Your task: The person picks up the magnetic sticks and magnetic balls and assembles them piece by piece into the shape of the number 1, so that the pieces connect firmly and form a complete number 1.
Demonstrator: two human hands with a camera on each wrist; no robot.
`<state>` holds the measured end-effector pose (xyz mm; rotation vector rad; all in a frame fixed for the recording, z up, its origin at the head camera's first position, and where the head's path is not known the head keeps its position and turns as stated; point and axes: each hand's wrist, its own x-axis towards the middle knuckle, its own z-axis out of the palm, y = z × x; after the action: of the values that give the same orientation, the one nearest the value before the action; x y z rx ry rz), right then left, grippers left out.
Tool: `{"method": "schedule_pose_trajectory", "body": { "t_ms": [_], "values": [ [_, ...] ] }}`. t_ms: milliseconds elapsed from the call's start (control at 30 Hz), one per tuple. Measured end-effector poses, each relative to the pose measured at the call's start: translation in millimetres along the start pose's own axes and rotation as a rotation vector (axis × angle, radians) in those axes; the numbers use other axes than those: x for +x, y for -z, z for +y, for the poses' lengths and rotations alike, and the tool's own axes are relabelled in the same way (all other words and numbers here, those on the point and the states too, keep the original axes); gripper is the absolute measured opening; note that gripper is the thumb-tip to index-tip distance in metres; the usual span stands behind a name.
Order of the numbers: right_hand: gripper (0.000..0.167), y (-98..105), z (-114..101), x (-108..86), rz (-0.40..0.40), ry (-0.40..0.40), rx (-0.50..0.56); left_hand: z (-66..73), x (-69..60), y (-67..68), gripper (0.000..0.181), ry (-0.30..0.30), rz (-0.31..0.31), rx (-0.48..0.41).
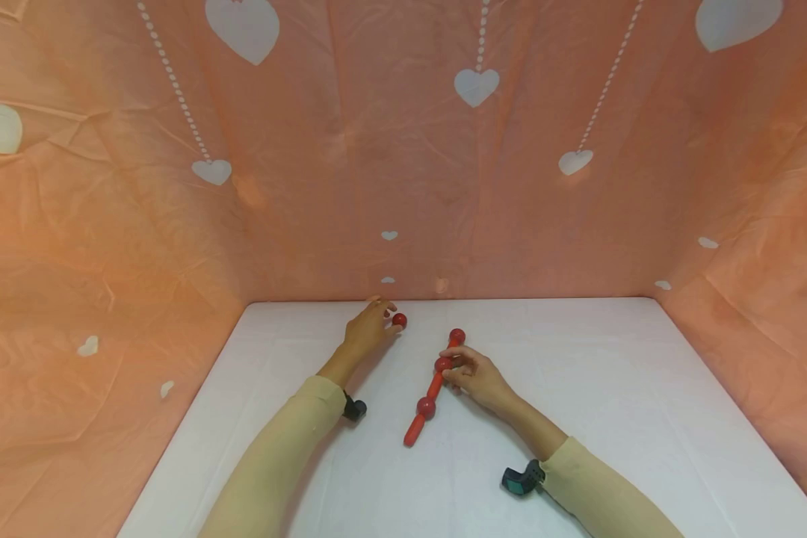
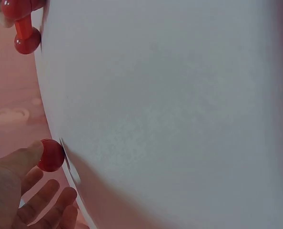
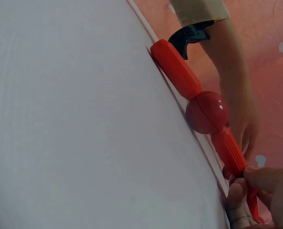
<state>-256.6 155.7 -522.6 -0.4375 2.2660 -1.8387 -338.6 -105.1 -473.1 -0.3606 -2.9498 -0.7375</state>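
Note:
A chain of red rods and balls (image 1: 427, 407) lies slanted on the white table, with a ball at its far end and a bare rod at its near end. My right hand (image 1: 480, 381) pinches it near its middle ball, thumb and fingers on either side. In the right wrist view, the near rod (image 3: 176, 68) and ball (image 3: 207, 112) extend beyond the fingers. A separate red ball (image 1: 400, 320) is at the far side of the table. Against it rests the thumb of my left hand (image 1: 368, 329); the other fingers are spread apart from it in the left wrist view.
The white table (image 1: 578, 388) carries both the chain and the loose ball. Behind it and at both sides hangs an orange cloth (image 1: 350, 187) with pale hearts. Dark camera mounts (image 1: 523, 478) are strapped to both wrists.

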Motion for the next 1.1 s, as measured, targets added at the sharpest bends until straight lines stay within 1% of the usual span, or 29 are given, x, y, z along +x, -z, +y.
{"method": "schedule_pose_trajectory", "body": {
  "t_ms": [100,400,733,967,1100],
  "values": [
    [0.036,-1.6,-0.3,-0.3,0.006,-0.006,0.002,-1.7,0.9,-1.5,0.041,-0.002,-0.008,0.005],
    [0.036,-1.3,0.1,-0.6,0.008,0.005,-0.015,-1.8,4.1,-5.6,0.035,-0.027,-0.005,0.020],
    [0.034,-0.9,1.2,-0.9,0.016,0.019,-0.022,1.4,4.1,-3.5,0.032,0.024,-0.026,0.032],
    [0.035,-2.1,0.2,-0.5,0.027,0.002,-0.018,-0.2,1.6,-2.9,0.030,0.027,-0.027,-0.002],
    [0.037,-1.9,0.4,-0.8,0.028,-0.003,-0.018,-3.1,2.7,-4.3,0.029,0.026,-0.030,-0.003]
  ]
}}
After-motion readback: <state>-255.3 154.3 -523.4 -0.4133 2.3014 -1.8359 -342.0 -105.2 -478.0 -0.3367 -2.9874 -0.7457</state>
